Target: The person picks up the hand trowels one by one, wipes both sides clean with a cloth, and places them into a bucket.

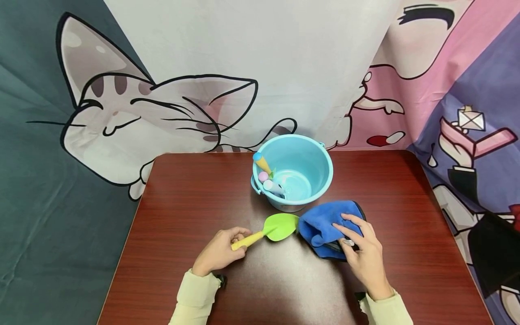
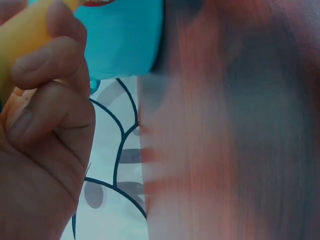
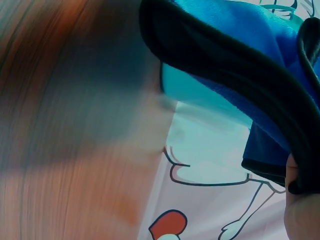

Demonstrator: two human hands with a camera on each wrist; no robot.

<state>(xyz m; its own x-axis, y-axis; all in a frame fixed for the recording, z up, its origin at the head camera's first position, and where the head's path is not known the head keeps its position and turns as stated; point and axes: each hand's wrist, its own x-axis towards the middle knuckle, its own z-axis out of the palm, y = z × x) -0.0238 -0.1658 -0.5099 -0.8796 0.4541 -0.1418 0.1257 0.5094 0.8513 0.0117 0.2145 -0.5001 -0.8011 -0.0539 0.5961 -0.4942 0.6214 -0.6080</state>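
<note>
Between its curled fingers and thumb, my left hand holds the yellow handle of a toy shovel. The green blade points right, its tip touching or nearly touching a blue cloth. My right hand grips this black-edged cloth, which is bunched and folded. In the left wrist view, fingers wrap round the yellow handle. Dark edging of the cloth fills much of the right wrist view, where only a little of the hand shows.
Behind both hands, a light blue bucket stands near the table's back edge. In its left side lie a yellow toy piece with a blue end, a pink ball and a pale cylinder. A cartoon-printed curtain hangs behind the reddish-brown table.
</note>
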